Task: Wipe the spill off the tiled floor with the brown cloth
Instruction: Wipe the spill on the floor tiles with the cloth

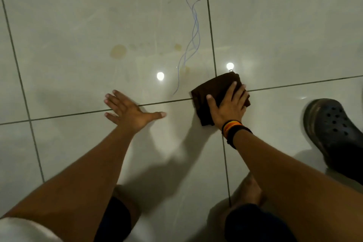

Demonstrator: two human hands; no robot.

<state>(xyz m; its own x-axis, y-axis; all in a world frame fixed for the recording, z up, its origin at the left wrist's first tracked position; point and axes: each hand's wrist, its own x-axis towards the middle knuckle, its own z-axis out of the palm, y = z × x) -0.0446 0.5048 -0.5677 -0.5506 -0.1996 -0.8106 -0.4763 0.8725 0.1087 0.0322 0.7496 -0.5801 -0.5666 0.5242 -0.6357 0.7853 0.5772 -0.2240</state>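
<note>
A folded brown cloth (214,92) lies on the glossy tiled floor (78,25) over a grout crossing. My right hand (229,106), with a striped wristband, presses flat on the cloth, fingers spread over it. My left hand (127,110) rests flat on the floor to the cloth's left, fingers apart, holding nothing. The spill shows as a yellowish round patch (118,51) and smaller spots (177,46) farther away, with faint wet streaks between them. A small stain (186,68) sits just beyond the cloth's far left corner.
Thin blue threads (193,31) curl across the tile from the far side down toward the cloth. A dark clog shoe (332,129) stands at the right. My knees (253,192) are below. Two lamp reflections (160,76) glare on the tile.
</note>
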